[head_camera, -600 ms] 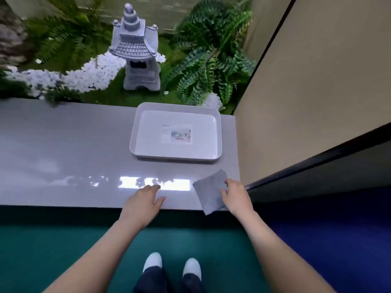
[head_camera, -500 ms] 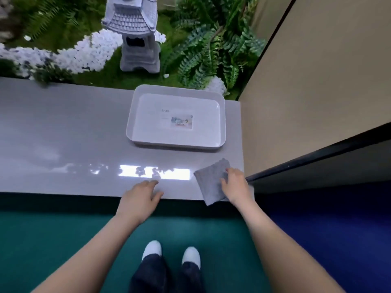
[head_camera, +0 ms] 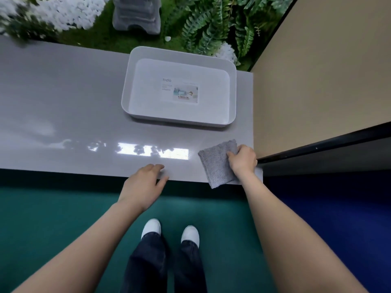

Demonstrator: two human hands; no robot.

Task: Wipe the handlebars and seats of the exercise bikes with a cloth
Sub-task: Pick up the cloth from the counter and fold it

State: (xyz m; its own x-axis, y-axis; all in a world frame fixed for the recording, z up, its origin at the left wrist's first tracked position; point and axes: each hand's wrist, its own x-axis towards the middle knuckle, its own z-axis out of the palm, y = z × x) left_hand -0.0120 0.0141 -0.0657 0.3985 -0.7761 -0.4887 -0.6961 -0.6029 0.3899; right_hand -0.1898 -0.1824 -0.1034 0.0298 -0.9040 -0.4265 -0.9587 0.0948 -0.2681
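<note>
The right hand's fingers (head_camera: 231, 154) still pinch the small grey terry cloth (head_camera: 215, 163), which has hardly shifted and overhangs the glossy grey ledge (head_camera: 63, 102) at its front corner. The pick-up looks barely begun. The left hand (head_camera: 142, 185) rests slack at the ledge's edge. A white plastic tray (head_camera: 127, 89) sits behind the cloth, and a beige wall (head_camera: 317, 81) crowds the right. No bikes are in view.

The grey ledge (head_camera: 63, 92) before me carries a white tray (head_camera: 127, 98). Nearer to me than the tray, the grey cloth (head_camera: 215, 166) lies over the ledge's front edge, gripped by my right hand (head_camera: 243, 160).
</note>
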